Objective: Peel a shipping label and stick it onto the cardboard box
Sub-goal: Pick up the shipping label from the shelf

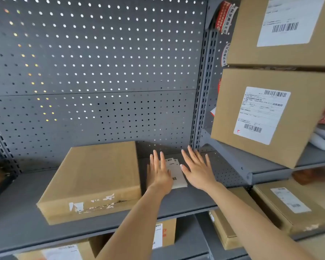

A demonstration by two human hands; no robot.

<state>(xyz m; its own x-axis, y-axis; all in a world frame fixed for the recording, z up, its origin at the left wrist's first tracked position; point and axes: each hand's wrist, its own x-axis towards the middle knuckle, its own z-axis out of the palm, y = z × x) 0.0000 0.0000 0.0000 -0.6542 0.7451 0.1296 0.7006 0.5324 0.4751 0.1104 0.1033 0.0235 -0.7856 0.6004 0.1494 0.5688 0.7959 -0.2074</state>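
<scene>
A flat brown cardboard box [94,177] lies on the grey metal shelf [17,212], its top bare and its front edge marked with torn white label scraps. Just right of it sits a small stack of white shipping labels [174,170] with barcodes. My left hand [160,173] rests flat with fingers spread over the left part of the stack. My right hand [197,168] hovers open beside the stack's right edge, its thumb close to the labels. Neither hand grips anything.
A grey pegboard back wall [101,62] rises behind the shelf. To the right, two labelled cardboard boxes [274,117] stand on a higher shelf. More labelled boxes [289,207] fill the lower shelves at right and below.
</scene>
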